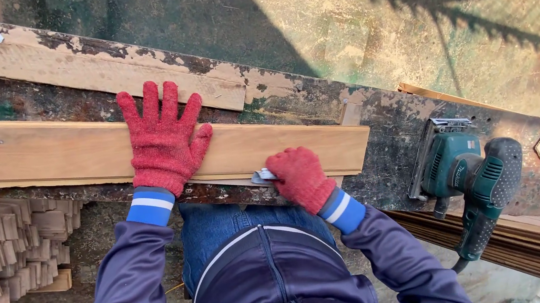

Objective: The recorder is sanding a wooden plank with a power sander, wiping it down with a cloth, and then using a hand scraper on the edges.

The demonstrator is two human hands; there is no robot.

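— Where are we standing?
— Outdoors, on sunlit ground crossed by shadows. Under both hands runs a worn workbench (34, 99) with peeling paint.

— And the plank (62, 154)?
— Light wood, lying flat, its long axis left to right across the bench, just ahead of the body. Its right end stops just past the right hand.

— The hands?
— Both wear red knit gloves. The left hand (162, 141) lies spread, palm down on the plank. The right hand (299, 177) is fisted at the near edge, gripping a small grey scraper-like tool (262, 176).

— Anything else nearby?
— A green jigsaw (471, 177) right of the right hand, wood strips (2, 253) below the left.
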